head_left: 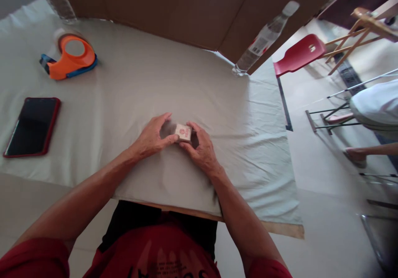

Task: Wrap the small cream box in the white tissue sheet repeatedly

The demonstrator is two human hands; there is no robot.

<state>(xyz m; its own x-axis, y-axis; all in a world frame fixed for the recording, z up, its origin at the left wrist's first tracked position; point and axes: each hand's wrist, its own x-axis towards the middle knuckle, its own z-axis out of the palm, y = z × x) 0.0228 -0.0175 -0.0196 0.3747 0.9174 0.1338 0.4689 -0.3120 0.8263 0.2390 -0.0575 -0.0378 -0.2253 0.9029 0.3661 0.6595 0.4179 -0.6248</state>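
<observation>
A small pale box with a red mark [183, 132] is held just above the cloth-covered table [130, 87], near its front middle. My left hand [152, 138] grips the box's left side with thumb and fingers curled round it. My right hand [201, 148] pinches its right side, fingers bent. Both hands are closed on the same box, and part of it is hidden behind my fingers.
A red-cased phone [32, 126] lies at the left edge. An orange tape dispenser [70, 58] sits at the back left. Two clear plastic bottles [264, 39] stand by the brown cardboard wall [186, 8]. A red chair [298, 54] and another person's leg [370, 149] are at the right.
</observation>
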